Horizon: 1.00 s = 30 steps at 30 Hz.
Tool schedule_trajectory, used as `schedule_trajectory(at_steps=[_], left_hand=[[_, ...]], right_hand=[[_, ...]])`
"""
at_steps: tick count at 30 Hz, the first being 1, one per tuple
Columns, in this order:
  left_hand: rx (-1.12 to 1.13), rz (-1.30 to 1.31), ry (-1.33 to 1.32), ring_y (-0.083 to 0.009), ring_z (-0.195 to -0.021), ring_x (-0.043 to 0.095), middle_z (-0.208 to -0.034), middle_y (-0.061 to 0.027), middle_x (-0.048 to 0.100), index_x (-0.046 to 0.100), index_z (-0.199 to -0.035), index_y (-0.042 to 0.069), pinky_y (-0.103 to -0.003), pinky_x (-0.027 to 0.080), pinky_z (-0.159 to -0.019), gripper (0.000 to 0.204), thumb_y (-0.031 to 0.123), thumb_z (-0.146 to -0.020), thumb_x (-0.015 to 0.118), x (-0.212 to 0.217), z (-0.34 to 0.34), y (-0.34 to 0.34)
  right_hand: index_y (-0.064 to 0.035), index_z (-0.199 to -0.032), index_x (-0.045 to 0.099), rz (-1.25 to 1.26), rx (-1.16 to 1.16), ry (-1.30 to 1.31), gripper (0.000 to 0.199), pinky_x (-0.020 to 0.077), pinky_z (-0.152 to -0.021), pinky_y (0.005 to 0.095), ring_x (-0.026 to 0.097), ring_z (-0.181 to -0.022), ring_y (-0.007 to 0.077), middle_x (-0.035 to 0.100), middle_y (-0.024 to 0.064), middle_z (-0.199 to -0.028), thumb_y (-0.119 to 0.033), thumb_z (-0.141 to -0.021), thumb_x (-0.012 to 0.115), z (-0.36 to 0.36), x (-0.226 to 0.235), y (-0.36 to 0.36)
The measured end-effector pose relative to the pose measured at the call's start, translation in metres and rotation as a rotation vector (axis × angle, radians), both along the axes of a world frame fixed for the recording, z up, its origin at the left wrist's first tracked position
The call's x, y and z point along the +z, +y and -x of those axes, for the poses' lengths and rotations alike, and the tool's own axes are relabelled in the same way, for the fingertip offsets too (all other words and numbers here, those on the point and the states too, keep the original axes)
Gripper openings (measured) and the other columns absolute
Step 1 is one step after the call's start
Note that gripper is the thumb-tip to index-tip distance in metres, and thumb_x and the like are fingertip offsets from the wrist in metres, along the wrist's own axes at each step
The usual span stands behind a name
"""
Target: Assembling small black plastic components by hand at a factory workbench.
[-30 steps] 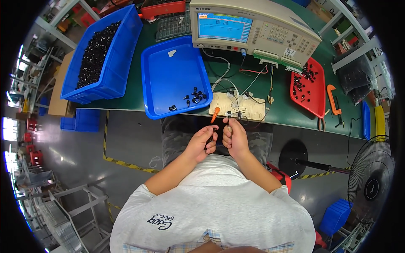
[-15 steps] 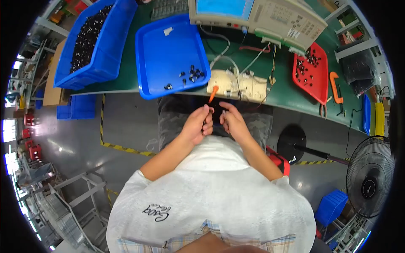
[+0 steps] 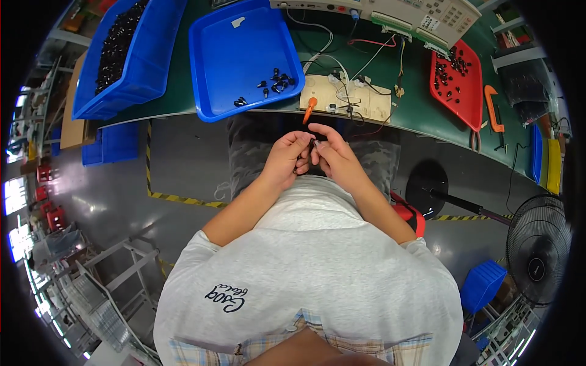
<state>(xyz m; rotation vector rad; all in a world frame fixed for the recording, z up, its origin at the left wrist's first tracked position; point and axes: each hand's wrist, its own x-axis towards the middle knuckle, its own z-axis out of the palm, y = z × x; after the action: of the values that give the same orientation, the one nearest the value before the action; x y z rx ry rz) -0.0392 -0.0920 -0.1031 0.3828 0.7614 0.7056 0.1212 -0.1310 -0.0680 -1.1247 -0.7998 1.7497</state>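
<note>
Pinch of left hand [image 3: 284, 162] on a small dark component [image 3: 312, 146] (mostly hidden), right hand [image 3: 339, 161] close beside it, grip impossible to tell, just outside the green-topped desk [image 3: 415, 105]; slack fingers could drop it onto the grey floor [image 3: 186, 152].

- An industrial workshop or factory floor, set out as a workstation.
- Green counter [image 3: 421, 125] bearing a beige electronic instrument [image 3: 410, 13] with buttons and attached wires [image 3: 371, 43].
- Blue bin [image 3: 145, 73] heaped with small black parts [image 3: 121, 46]; more lie in a blue tray [image 3: 232, 58] and a red tray [image 3: 467, 113].
- Grey floor [image 3: 189, 168] marked with yellow-and-black striped tape [image 3: 183, 199].
- Metal frame [image 3: 132, 269] at left, black fan [image 3: 537, 268] at right.
</note>
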Motion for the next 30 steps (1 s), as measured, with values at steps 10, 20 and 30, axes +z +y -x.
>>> schedule_trajectory(at_steps=[10, 20, 30], left_hand=[[-0.077, -0.138, 0.194, -0.0061, -0.050, 0.040, -0.066, 0.0013, 0.049, 0.062, -0.099, 0.006, -0.021, 0.031, -0.043, 0.016, 0.022, -0.100, 0.059, 0.003, -0.004, -0.003], [0.009, 0.088, -0.045, -0.0095, -0.049, 0.041, -0.074, -0.0023, 0.051, 0.057, -0.107, 0.003, -0.025, 0.032, -0.041, 0.022, 0.022, -0.100, 0.046, 0.010, -0.010, 0.003], [0.030, 0.105, 0.008, -0.0089, -0.052, 0.040, -0.083, -0.0040, 0.053, 0.051, -0.113, 0.007, -0.024, 0.033, -0.044, 0.016, 0.014, -0.099, 0.048, 0.001, -0.007, 0.002]], right_hand=[[-0.0074, -0.144, 0.042, 0.067, 0.167, -0.133, 0.044, 0.0317, -0.053, 0.0187, 0.040, -0.062, 0.0034, 0.052, -0.0014, -0.077, -0.012, -0.100, 0.044, -0.017, 0.021, 0.005], [-0.0078, -0.118, 0.057, 0.183, -0.351, 0.181, 0.025, 0.0223, -0.038, 0.0196, 0.033, -0.046, 0.0030, 0.043, -0.0047, -0.067, -0.026, -0.104, 0.048, -0.003, -0.011, 0.016], [-0.0056, -0.115, 0.056, 0.226, -0.432, 0.317, 0.024, 0.0234, -0.037, 0.0212, 0.033, -0.044, 0.0055, 0.044, -0.0029, -0.065, -0.025, -0.104, 0.045, 0.002, -0.012, 0.021]])
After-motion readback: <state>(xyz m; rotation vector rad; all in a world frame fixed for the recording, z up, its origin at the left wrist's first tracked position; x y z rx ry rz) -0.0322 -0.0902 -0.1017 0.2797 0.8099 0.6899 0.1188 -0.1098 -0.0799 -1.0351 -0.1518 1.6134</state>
